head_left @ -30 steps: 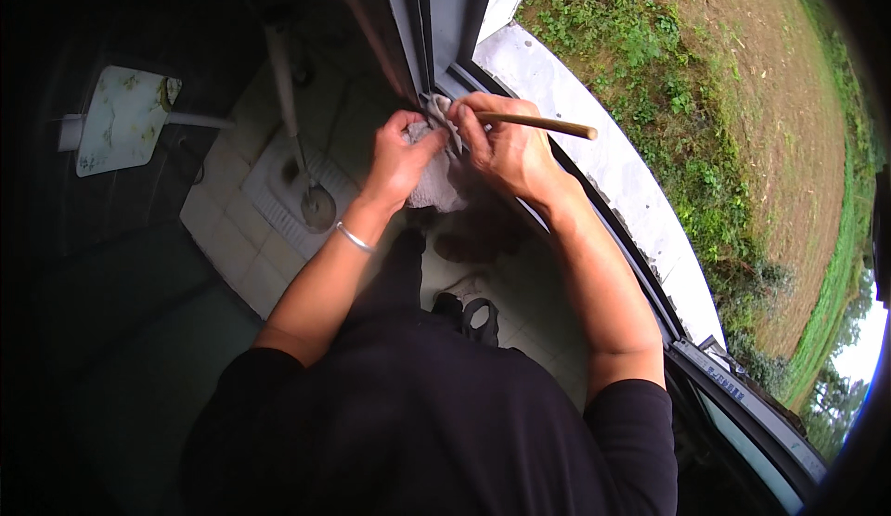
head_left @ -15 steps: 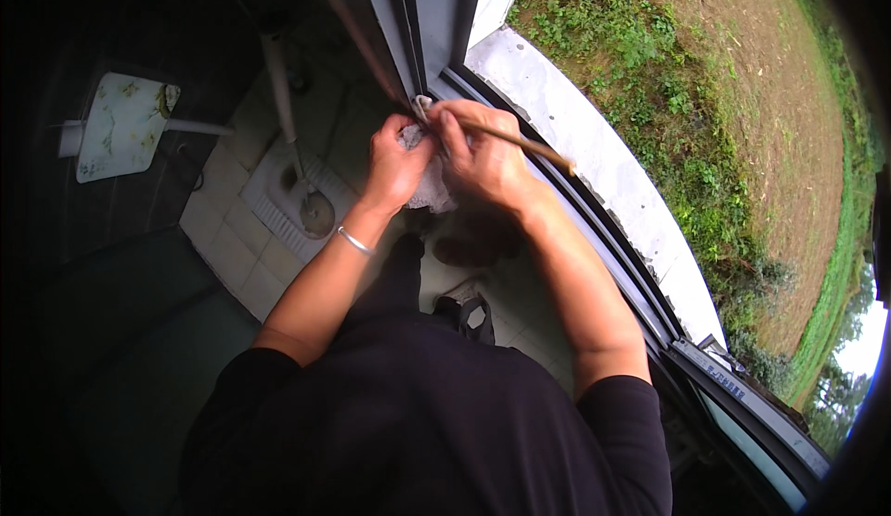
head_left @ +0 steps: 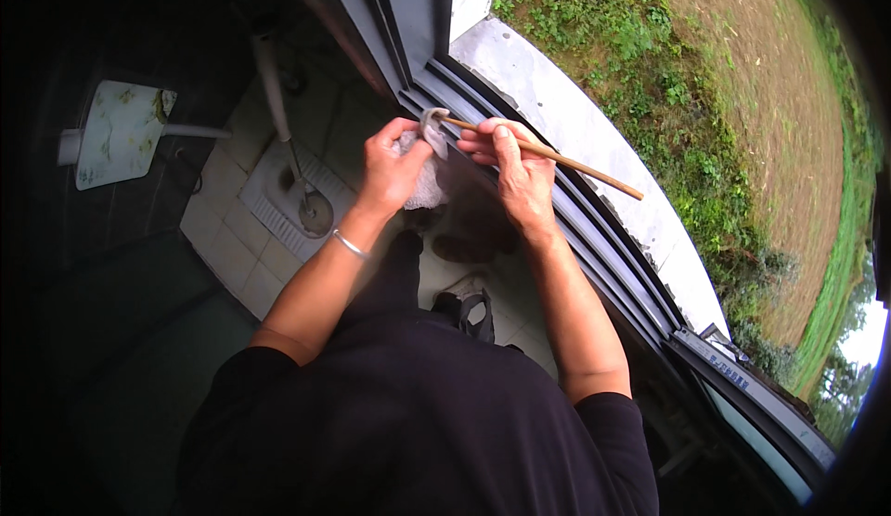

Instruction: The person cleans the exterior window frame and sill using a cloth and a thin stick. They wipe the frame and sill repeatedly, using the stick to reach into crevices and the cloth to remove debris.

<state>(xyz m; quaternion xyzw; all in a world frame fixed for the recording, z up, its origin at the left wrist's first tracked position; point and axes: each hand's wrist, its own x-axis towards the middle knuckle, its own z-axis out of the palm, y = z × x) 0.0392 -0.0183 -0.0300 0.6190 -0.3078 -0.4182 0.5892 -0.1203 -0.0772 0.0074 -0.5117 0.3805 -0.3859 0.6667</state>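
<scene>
My left hand [head_left: 393, 168] is closed on a greyish-white cloth [head_left: 428, 187], which hangs down below the fingers. A fold of the cloth lies over the tip of a thin brown wooden stick [head_left: 589, 171]. My right hand [head_left: 520, 168] grips the stick between thumb and fingers, its free end pointing right over the white ledge. Both hands are just inside the window's grey metal sliding track [head_left: 594, 233], near its far corner. The cloth hides the stick's covered tip.
Beyond the track lies a white outer ledge [head_left: 548, 80], with plants and a field outside. A squat toilet [head_left: 283, 191] is set in the tiled floor at left. A pale square panel [head_left: 122, 134] hangs on the dark wall. A sliding window sash [head_left: 742, 395] stands at lower right.
My hands have drawn the cloth and stick back from the track's corner. The right hand has shifted right and down along the stick, and more of the stick now shows.
</scene>
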